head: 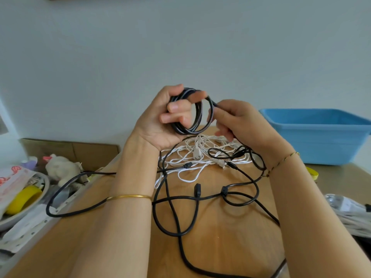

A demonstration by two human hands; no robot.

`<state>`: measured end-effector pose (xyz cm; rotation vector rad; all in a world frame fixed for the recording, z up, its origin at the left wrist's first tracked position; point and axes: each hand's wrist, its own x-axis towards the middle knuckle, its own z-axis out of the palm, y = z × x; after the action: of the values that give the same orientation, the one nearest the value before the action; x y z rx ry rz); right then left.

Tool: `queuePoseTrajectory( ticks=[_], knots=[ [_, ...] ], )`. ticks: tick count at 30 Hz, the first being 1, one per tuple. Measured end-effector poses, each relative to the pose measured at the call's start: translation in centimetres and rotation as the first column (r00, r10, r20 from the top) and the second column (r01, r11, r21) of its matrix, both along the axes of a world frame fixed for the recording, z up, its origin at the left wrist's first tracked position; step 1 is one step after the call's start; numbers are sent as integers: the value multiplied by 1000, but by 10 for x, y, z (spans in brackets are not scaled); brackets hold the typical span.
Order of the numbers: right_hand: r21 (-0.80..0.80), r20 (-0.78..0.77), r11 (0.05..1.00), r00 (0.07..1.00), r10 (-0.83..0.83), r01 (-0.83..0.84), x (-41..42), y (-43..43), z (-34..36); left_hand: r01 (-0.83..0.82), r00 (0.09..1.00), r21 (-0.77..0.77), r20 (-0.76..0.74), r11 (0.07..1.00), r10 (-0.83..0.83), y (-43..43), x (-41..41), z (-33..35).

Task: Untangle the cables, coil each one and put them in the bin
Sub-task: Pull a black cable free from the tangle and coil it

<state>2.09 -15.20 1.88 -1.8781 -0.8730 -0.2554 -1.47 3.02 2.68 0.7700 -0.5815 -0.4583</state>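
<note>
Grip: left hand is raised, palm toward the camera, with its fingers curled through a black coil of several turns and the thumb closing the loops from above. Just right of that hold, touching the coil's outer turn, the right hand pinches the running length of the same cable between thumb and fingertips, so both hands are closed on this one cable. Judged step: laying another turn onto the coil, which is not finished; the tail appears to drop from under the right hand toward the table, though its route is partly hidden. To do it well, feed each turn to match the loops already held, let the line slide through the right pinch so twist runs out toward the free end, and clamp every new turn with the left thumb before reaching for more. Directly below the grip a heap of white cables lies on the wooden table, with black strands crossing it. Watch that the tail does not drag that heap up. Below that and nearer the person, a loose black cable sprawls in crossing loops, uncoiled. The blue bin stands right of the grip, beyond the right wrist, well apart; I cannot tell what it contains.
</note>
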Motion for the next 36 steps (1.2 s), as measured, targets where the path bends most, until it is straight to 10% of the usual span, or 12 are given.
queuePoseTrajectory(
  ticks=[5, 15, 19, 23, 29, 36],
  knots=[
    [-91, -121, 992, 990, 72, -83, -2, 2, -4, -260, 964, -394, -165, 882, 210, 2, -1, -1],
    [-197, -373, 957, 919, 129, -214, -5, -5, 0, -767, 622, -330, -171, 550, 764, -19, 6, 5],
    [-185, -409, 952, 900, 151, -244, -9, -2, 0, -951, 281, -98, 128, 294, 951, -17, 14, -4],
    [-164, -316, 963, 936, 154, -214, -12, 4, 5, -991, 22, 116, 630, -66, 777, -16, 17, -18],
    [-72, -83, 997, 996, -29, 23, -5, 4, 5, -891, 211, 332, 907, -311, 365, -28, 18, -21],
    [54, 118, 984, 977, -176, 170, 6, 5, 1, -807, 496, 583, 752, -89, 434, -20, -1, -12]
  ],
)
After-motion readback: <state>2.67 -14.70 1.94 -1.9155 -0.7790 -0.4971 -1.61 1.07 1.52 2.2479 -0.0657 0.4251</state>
